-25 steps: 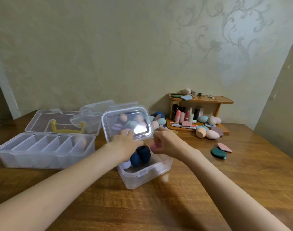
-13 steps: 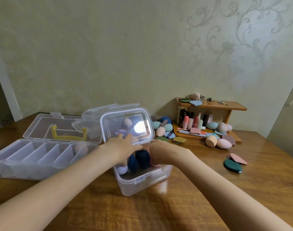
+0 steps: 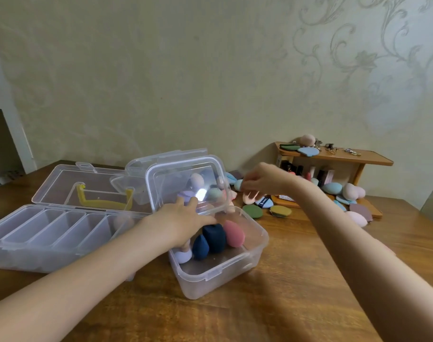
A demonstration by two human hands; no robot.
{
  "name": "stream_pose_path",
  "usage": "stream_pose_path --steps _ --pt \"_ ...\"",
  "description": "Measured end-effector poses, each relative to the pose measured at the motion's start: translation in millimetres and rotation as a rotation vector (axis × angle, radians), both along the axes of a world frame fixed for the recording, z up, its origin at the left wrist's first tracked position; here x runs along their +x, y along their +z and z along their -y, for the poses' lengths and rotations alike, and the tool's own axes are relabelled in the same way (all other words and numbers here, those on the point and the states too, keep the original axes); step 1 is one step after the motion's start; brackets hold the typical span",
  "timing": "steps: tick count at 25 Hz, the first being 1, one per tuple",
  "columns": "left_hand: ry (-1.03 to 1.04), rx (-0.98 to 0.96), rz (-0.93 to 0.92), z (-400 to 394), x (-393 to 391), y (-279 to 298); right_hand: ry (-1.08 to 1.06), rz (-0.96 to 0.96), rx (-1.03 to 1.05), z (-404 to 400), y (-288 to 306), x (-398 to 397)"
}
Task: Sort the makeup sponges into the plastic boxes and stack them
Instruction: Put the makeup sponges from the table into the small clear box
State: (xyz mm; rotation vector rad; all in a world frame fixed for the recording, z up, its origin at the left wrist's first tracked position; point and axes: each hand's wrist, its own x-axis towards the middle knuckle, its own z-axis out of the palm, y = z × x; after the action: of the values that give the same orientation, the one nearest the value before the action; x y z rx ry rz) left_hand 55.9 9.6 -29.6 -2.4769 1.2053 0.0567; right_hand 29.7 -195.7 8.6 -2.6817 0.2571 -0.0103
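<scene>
Two arms reach in from the bottom edge, both bare from the edge up to the fingers: no sleeve, cuff, glove, watch, bracelet or ring shows on either. The left hand [image 3: 183, 219] is slim, with long fingers [image 3: 191, 201] and short, plain nails as far as the blur lets them be read. The right hand [image 3: 264, 180] is likewise slim and unadorned; its nails cannot be made out. The forearms are slender and smooth, without marks or tattoos on the sides that show.
</scene>
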Motion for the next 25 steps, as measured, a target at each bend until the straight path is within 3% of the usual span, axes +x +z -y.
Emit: stream_pose_path --steps 4,10,12,15,17,19,22,23,25 --pt "-0.039 0.005 -0.057 -1 7 3 -0.146 -0.072 -0.387 30 -33 59" --pt "-0.07 -0.029 -0.057 -3 11 -2 -0.196 -0.304 -0.535 46 -69 98" --pt "-0.073 -0.046 -0.053 -4 11 -4 -0.171 -0.208 -0.525 44 -66 98" --pt "-0.073 -0.06 -0.052 -6 11 -4 -0.202 0.179 -0.378 37 -43 86" --pt "-0.066 -0.066 -0.053 -7 9 -4 -0.201 0.282 -0.296 38 -27 72" --pt "-0.063 -0.067 -0.062 -7 7 -2 -0.128 0.246 -0.131 41 -16 52" --pt "-0.071 -0.122 -0.166 -13 11 1 0.135 0.177 0.598 15 6 11" --pt "-0.073 -0.152 -0.209 -16 14 1 0.241 0.083 0.729 1 10 0" --pt "-0.079 -0.204 -0.249 -20 17 -1 0.412 -0.208 0.671 -29 7 -16"
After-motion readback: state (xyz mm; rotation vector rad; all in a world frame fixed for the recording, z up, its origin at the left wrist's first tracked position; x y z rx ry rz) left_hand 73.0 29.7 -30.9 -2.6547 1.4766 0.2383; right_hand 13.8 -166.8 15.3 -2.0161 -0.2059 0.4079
